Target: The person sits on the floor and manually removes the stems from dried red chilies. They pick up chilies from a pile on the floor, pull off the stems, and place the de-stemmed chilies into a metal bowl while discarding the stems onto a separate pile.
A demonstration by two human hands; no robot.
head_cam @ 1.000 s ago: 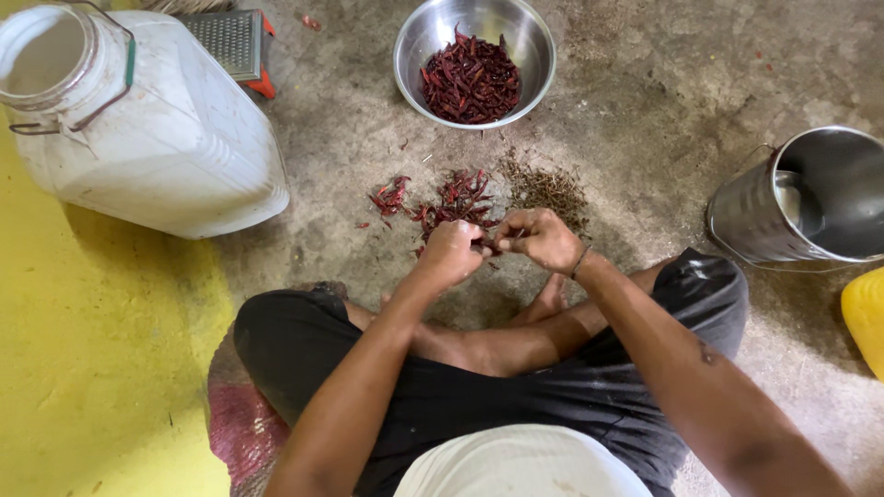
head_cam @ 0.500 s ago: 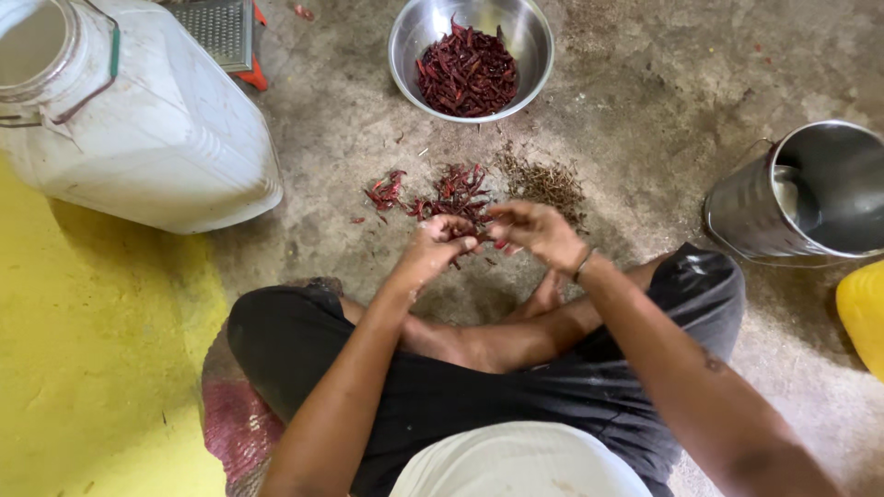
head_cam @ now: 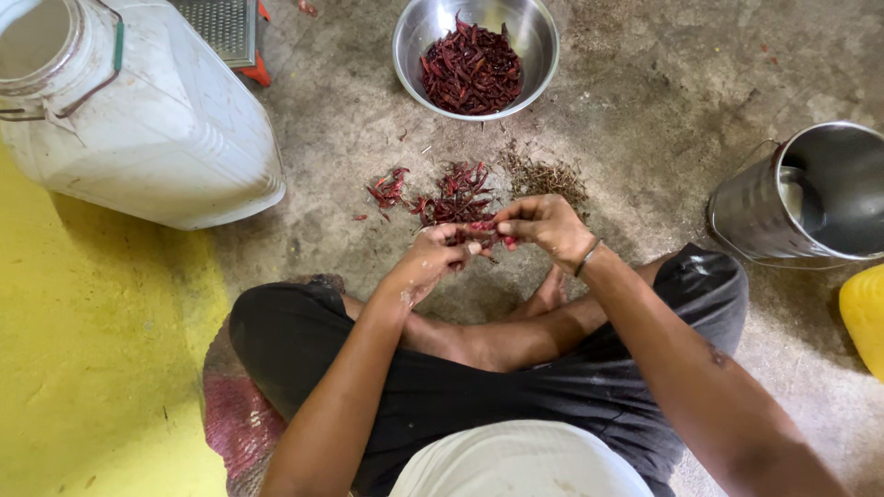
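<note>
We see a dried red chili (head_cam: 488, 232) pinched between both hands, held low over the concrete floor (head_cam: 663, 101) just in front of the person's crossed legs. The left hand (head_cam: 433, 260) has its fingers (head_cam: 460, 241) clenched on one end of the chili, and the right hand (head_cam: 543, 221) closes its fingers (head_cam: 512, 219) on the other end, so the two hands meet almost knuckle to knuckle; a thin bangle (head_cam: 587, 258) circles the right wrist. Just beyond the hands, on the floor, lies a loose pile of red chili pieces (head_cam: 442, 195), and beside it to the right a small heap of brownish stems (head_cam: 548, 175). Farther out stands a round steel bowl (head_cam: 543, 55) holding many whole dried chilies (head_cam: 471, 72). To the left we find a large white plastic jar (head_cam: 157, 129) lying on its side, partly over a yellow painted strip of floor (head_cam: 83, 350), with a grey grater-like tool (head_cam: 216, 23) behind it. On the right a steel pail (head_cam: 764, 207) is tipped on its side, and a yellow container (head_cam: 864, 317) shows at the edge. The person sits on a reddish woven mat (head_cam: 235, 419).
</note>
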